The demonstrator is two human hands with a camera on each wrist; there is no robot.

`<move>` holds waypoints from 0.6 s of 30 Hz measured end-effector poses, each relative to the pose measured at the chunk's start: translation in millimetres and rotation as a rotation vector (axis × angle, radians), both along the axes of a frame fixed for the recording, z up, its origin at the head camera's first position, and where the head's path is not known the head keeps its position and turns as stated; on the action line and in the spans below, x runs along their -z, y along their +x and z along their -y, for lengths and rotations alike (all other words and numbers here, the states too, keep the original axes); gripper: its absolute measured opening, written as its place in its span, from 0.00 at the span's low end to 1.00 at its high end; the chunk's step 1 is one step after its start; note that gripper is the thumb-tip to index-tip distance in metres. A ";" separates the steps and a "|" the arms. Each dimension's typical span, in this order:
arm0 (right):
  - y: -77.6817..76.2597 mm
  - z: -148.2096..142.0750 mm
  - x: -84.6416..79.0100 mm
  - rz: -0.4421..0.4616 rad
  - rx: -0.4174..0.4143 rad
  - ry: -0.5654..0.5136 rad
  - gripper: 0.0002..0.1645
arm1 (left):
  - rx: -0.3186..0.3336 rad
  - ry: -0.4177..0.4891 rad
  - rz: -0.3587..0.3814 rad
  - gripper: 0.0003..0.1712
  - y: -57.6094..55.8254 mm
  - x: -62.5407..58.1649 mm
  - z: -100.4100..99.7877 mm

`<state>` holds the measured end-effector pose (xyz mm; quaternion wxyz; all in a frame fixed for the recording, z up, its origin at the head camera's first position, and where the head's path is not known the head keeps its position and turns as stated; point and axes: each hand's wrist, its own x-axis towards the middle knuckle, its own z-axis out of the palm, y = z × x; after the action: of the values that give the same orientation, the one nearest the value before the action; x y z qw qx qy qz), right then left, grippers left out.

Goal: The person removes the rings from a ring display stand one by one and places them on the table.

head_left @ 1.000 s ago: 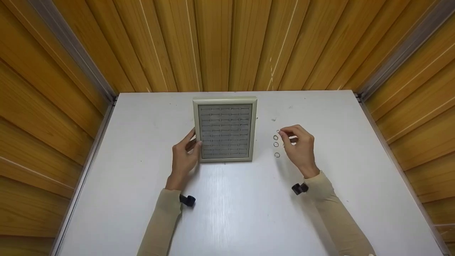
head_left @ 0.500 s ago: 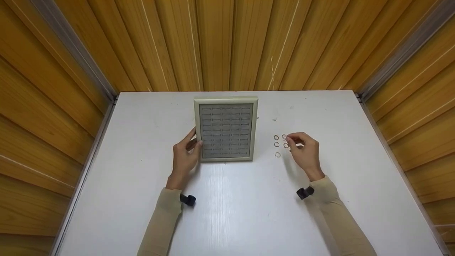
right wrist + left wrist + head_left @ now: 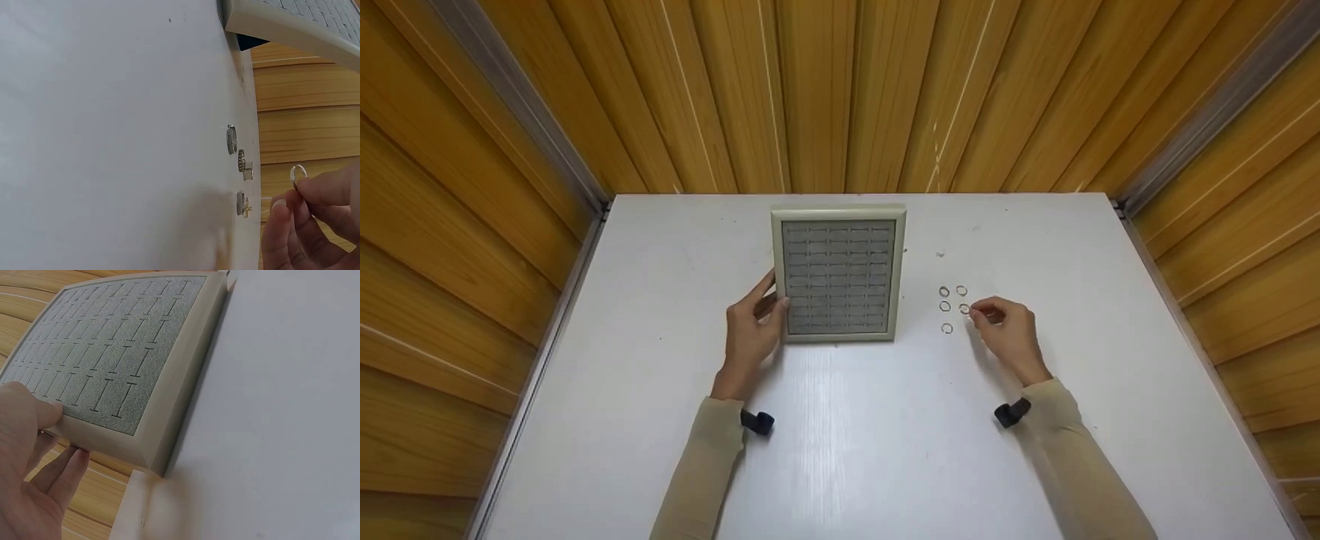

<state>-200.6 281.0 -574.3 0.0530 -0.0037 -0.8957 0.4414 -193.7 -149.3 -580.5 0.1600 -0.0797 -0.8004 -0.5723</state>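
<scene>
A pale-framed ring display tray point(image 3: 840, 212) with a grey slotted foam insert point(image 3: 112, 343) stands tilted up on the white table. My left hand point(image 3: 750, 330) grips its left side, thumb on the front of the frame and fingers behind. Every slot in view is bare. My right hand point(image 3: 1008, 336) pinches a thin silver ring point(image 3: 298, 173) between thumb and forefinger. Several rings lie by these fingertips, among them a silver ring point(image 3: 231, 139) and a gold-coloured ring point(image 3: 247, 208). In the head view, one ring point(image 3: 947, 328) lies nearest to me.
The white table point(image 3: 840, 465) reaches back to a wood-panelled wall point(image 3: 840, 97), with similar panels at both sides. A tiny clear bit point(image 3: 940, 254) lies behind the rings. Black wrist cameras point(image 3: 763, 424) sit on both sleeves.
My right hand has moved right and toward me, from the far end of the rings. Rings it covered now show. The left hand and display tray stay in place.
</scene>
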 end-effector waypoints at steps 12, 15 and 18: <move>-0.1 -3.4 11.3 0.125 -0.039 0.128 0.08 | -0.003 0.021 -0.004 0.34 0.9 0.4 1.7; -0.7 -4.5 11.8 0.122 -0.036 0.143 0.09 | 0.006 0.032 -0.005 0.34 0.3 0.8 1.4; -1.3 -5.1 11.8 0.130 -0.030 0.162 0.09 | 0.017 0.043 -0.006 0.34 -0.5 1.5 1.3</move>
<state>-201.8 286.1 -586.2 -0.0118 -0.0144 -0.9299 0.3672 -194.2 -150.6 -582.0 0.1593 -0.0847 -0.7867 -0.5904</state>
